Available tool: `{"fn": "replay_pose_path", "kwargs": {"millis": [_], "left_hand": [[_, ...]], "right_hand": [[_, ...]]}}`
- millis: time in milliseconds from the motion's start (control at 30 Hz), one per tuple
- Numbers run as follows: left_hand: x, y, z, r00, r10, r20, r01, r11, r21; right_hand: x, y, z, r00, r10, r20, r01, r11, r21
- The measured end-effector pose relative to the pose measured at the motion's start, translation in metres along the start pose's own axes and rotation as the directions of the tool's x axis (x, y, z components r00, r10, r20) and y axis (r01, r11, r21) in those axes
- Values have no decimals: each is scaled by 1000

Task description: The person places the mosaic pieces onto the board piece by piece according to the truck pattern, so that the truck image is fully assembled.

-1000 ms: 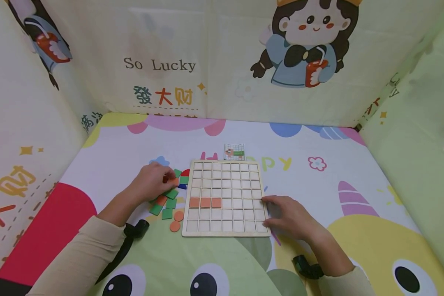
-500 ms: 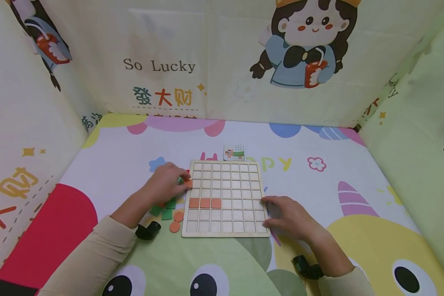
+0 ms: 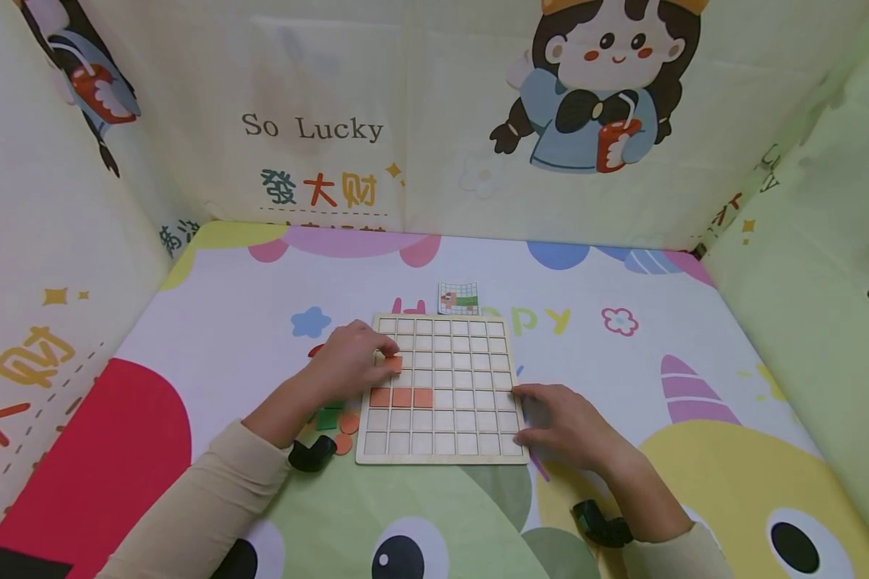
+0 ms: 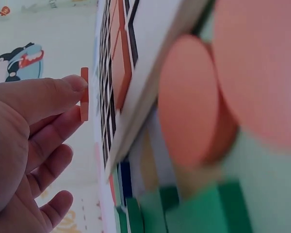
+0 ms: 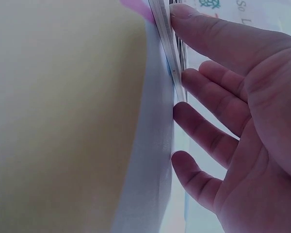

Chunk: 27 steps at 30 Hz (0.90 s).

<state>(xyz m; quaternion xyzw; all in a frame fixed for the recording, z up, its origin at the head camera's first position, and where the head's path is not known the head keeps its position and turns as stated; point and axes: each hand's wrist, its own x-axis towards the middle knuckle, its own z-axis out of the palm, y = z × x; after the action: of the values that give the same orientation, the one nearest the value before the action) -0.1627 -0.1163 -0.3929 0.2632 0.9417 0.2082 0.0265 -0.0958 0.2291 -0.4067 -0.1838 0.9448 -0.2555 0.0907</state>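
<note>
A thin orange square tile (image 4: 85, 94) is pinched between the thumb and index finger of my left hand (image 3: 348, 359), above the left part of the wooden grid board (image 3: 444, 464). In the left wrist view the tile stands clear of the board's surface. Three orange squares (image 3: 401, 397) lie side by side in one row of cells at the board's left. My right hand (image 3: 572, 426) touches the board's right edge with thumb and fingertips, its fingers only slightly bent.
Green squares (image 3: 327, 419) and orange discs (image 3: 343, 444) lie left of the board, partly hidden by my left arm. A small picture card (image 3: 459, 298) with a grid pattern lies behind the board. Printed fabric walls (image 3: 434, 121) enclose the patterned table.
My left hand has carried the orange square from the loose pile rightward over the board's left cells. My right hand has stayed at the board's edge.
</note>
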Motion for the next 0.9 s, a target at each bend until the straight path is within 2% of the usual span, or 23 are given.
{"fn": "replay_pose_path", "kwargs": {"millis": [233,400,667,900], "left_hand": [[6,12,6,999,3,39,-3,1000,1],[9,20,12,999,-22,48,24,999,-26],[14,26,19,996,-53,71,53,999,-3],[17,28,23,998,-28,63,28,1000,-2]], "right_hand": [[0,-1,0,1000,3,6,-2,1000,-15],[0,-1,-1,1000,3,10,-3,1000,-9],[-1,-3,-1,1000,17,15,-17,1000,3],[0,-2,-1,1000,8,15,-7,1000,-7]]}}
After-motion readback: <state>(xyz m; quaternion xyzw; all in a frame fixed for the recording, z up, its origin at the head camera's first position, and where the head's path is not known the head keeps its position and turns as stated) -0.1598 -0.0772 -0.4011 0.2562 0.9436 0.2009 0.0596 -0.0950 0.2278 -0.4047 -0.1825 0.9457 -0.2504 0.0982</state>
